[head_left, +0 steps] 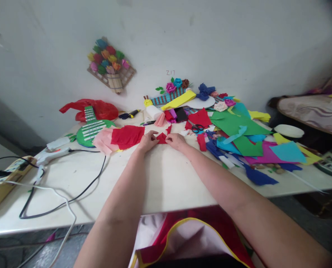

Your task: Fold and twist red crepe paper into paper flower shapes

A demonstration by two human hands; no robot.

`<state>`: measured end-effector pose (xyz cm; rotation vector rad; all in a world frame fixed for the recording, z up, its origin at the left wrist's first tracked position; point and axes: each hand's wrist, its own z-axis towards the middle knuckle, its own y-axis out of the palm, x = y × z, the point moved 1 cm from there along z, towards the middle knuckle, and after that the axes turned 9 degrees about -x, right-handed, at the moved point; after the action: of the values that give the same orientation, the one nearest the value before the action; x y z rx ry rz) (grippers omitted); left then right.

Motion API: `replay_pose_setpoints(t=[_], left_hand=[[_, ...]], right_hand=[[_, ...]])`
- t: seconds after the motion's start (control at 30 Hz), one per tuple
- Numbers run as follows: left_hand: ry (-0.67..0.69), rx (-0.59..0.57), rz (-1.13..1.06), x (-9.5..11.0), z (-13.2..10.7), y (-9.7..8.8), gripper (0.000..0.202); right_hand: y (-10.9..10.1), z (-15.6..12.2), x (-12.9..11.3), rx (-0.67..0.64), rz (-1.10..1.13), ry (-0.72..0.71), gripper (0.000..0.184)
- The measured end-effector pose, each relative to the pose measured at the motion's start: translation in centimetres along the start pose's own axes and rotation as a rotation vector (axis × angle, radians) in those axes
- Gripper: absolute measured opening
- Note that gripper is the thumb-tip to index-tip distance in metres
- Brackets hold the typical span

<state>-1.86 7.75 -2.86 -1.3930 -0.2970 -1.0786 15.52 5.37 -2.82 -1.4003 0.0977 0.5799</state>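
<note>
Paper piece [162,139], small, red and peaked along its far edge, lay between the person's two hands, low over the surface [121,186] and near the middle of the scene. The left hand [148,142] was closed at the fingertips on its left end, and the right hand [176,142] pinched its right end, so the hands stood slightly apart with only the red piece spanning the gap. How firmly each one gripped could not be told. A narrow red strip [169,129] rose just beyond the right fingertips; whether it joined the held piece could not be made out.

Left of the left hand, just beside it, lay red sheets [128,137], overlapping pink paper [103,139]. Farther left were a green guitar-shaped craft [83,134] and, nearer, a glue gun [53,155] with a dark cord. Right of the right hand lay a short red scrap [201,142], and a little farther off, dark-handled scissors [197,128] rested against a larger red sheet [201,117]. Green sheets [235,124] and a blue scrap [259,176] spread well to the right, with a white dish [289,130] beyond.
</note>
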Motion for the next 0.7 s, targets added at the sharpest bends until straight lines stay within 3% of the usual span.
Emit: replay_pose_setpoints(t=[0.13,0.4,0.5,0.7], left_hand=[[-0.01,-0.009,0.039,-0.3,0.2,0.1,0.038],[0.013,0.094,0.382,-1.1,0.6,-0.2,0.04],[-0.061,0.108,0.394,-1.4,0.5,-0.1,0.046],[-0.133,0.144,0.44,-1.2,0.2,-0.4,0.037]], right_hand=[[0.1,0.0,0.0,-0.001,-0.004,-0.006,0.015],[0.1,-0.3,-0.3,0.055,-0.152,-0.139,0.03],[0.1,-0.4,-0.5,0.007,-0.221,-0.193,0.035],[0.1,-0.3,-0.6,-0.148,-0.267,-0.198,0.041]])
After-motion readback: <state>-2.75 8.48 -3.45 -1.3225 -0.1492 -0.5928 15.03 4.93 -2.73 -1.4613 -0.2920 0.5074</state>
